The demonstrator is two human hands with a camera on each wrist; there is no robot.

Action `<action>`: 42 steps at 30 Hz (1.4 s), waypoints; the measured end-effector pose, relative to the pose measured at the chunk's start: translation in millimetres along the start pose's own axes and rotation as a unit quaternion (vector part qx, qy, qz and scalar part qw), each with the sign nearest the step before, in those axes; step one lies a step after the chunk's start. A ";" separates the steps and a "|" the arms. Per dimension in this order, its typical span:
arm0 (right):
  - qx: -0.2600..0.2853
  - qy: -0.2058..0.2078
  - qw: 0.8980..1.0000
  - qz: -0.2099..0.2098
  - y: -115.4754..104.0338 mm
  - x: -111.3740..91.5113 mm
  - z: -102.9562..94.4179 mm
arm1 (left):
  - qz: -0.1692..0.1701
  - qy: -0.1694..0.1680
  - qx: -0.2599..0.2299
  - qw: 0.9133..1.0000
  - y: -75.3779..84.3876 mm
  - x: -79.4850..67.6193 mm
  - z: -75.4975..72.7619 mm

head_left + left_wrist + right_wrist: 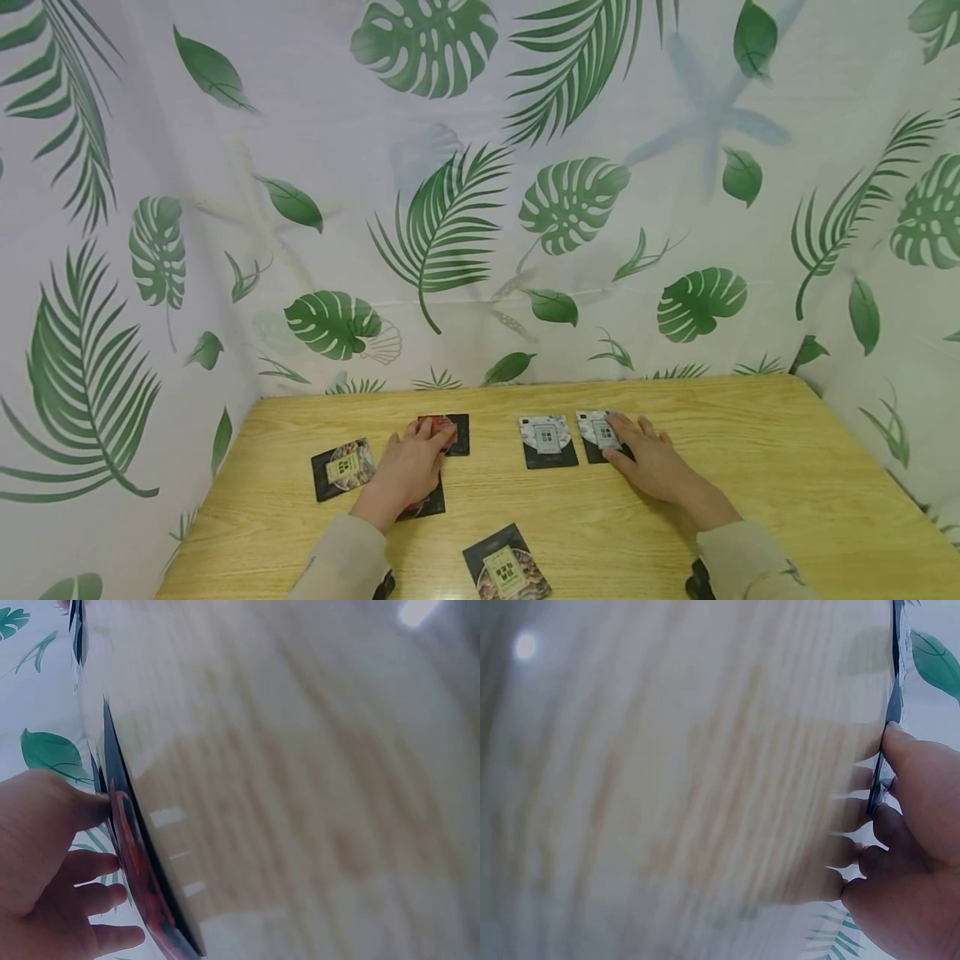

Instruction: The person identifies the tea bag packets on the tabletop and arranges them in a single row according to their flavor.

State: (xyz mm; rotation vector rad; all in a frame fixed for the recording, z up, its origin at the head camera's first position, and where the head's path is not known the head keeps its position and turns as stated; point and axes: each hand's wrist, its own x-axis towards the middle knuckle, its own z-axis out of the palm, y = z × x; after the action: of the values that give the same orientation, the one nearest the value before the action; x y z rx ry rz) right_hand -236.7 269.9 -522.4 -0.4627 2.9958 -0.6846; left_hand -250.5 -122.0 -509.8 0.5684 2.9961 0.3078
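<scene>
In the head view my left hand (411,468) rests over a red-and-black flat packet (461,435) at the back left of the table, fingertips on its left part. Another dark packet (432,502) lies partly hidden below that wrist. The left wrist view shows the thumb against the edge of the red packet (139,874), the other fingers spread. On the right, my right hand (654,467) touches a white-and-black packet (595,433), fingers over its right side and thumb near its lower edge. A matching white-and-black packet (547,442) lies just left of it.
A black packet with a yellow label (342,469) lies at the left, tilted. A similar packet (507,565) lies near the front middle. The wood-grain table (585,533) ends at a leaf-printed cloth backdrop (480,250) behind and at both sides.
</scene>
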 end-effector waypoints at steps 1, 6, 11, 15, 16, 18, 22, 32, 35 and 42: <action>0.000 0.000 1.000 0.000 -0.2 0.0 0.0 | -0.001 -0.002 0.004 1.000 0.3 0.0 -0.2; -0.001 -0.004 1.000 0.004 0.0 0.4 -0.1 | -0.005 -0.009 0.001 1.000 0.3 0.0 -0.5; 0.000 -0.007 1.000 0.010 0.3 0.6 0.1 | -0.002 -0.005 -0.025 1.000 -1.0 0.1 0.5; -0.005 -0.004 1.000 0.010 0.1 0.6 0.1 | 0.004 0.002 -0.048 0.999 0.0 1.6 2.2; -0.006 -0.004 1.000 0.010 0.0 0.6 0.1 | 0.007 0.006 -0.052 0.999 0.5 2.0 3.1; -0.008 -0.003 1.000 0.011 0.1 0.8 0.4 | 0.015 0.012 -0.059 0.998 1.5 2.9 4.2; -0.008 -0.003 1.000 0.010 0.8 1.0 1.3 | 0.031 0.019 -0.064 0.997 1.9 4.1 5.2; -0.005 -0.003 1.000 0.008 1.0 1.5 1.7 | 0.027 0.020 -0.045 0.998 2.3 1.8 5.6; -0.006 -0.003 1.000 0.009 0.6 1.4 1.7 | 0.007 0.032 -0.029 0.999 4.0 -0.1 5.1; -0.006 -0.001 1.000 0.006 -1.4 0.3 0.4 | -0.030 0.042 -0.026 0.998 6.9 -5.4 0.3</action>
State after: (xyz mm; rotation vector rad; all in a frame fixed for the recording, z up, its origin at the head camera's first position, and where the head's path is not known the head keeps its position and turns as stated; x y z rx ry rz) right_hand -236.6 268.4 -522.1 -0.4458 2.9995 -0.6634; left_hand -243.0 -117.6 -508.4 0.4716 3.0683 0.4137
